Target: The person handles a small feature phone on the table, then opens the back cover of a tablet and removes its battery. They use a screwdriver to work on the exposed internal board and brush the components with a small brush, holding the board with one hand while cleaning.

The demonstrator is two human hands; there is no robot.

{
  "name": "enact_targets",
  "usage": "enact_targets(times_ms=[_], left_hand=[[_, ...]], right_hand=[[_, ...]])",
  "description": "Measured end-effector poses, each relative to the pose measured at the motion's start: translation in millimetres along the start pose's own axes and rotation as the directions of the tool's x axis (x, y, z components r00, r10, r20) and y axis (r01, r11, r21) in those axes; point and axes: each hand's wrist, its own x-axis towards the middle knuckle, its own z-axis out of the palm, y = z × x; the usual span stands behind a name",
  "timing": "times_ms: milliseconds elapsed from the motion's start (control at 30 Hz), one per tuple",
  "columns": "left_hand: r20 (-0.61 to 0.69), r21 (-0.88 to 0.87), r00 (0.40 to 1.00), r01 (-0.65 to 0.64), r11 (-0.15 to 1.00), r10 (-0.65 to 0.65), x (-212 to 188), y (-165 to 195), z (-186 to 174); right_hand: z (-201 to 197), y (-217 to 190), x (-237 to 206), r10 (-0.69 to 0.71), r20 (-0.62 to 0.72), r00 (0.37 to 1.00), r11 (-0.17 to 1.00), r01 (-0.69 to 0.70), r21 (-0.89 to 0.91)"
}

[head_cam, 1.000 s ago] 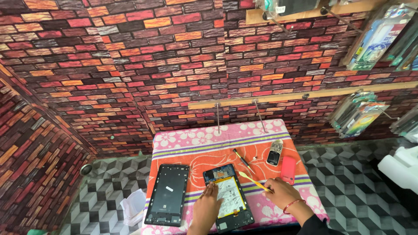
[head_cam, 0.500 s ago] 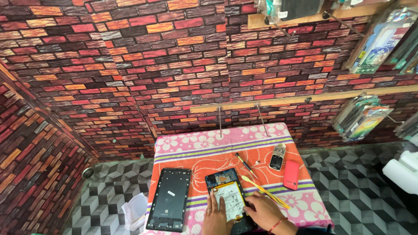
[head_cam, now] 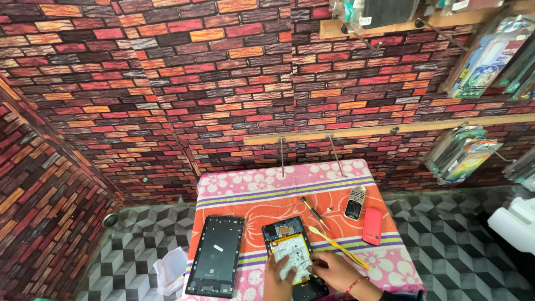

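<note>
An opened tablet with its white battery showing lies on the flowered cloth of a small table. My left hand rests flat on its lower left part. My right hand presses down on its lower right edge, fingers curled onto the device. A yellow pry tool lies just above my right hand, apart from it. To the left sits the tablet's black back frame.
A screwdriver, a small keypad phone and a red phone lie on the right of the cloth. White crumpled paper is on the floor at left. Hanging packets and metal hooks stick out from the brick-pattern wall.
My right hand has moved left from the yellow pry tool onto the tablet's lower edge. The view has shifted slightly, and the left hand stays on the tablet.
</note>
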Motion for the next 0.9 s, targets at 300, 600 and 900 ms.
enact_targets(times_ms=[300,600,900], left_hand=[[0.257,-0.712,0.887,0.442,0.545,-0.384,17.6,-3.0,-35.2],[0.314,-0.671,0.815,0.554,0.493,-0.488,19.3,-12.0,-32.9],[0.333,-0.673,0.826,0.546,0.498,-0.455,21.4,-17.5,-34.0]], right_hand=[[-6.6,3.1,1.5,0.301,0.120,0.946,0.906,-0.322,0.273],[-8.3,8.4,3.6,0.356,0.173,0.918,0.856,-0.395,0.335],[-9.1,10.1,2.9,0.347,0.200,0.916,0.852,-0.397,0.340]])
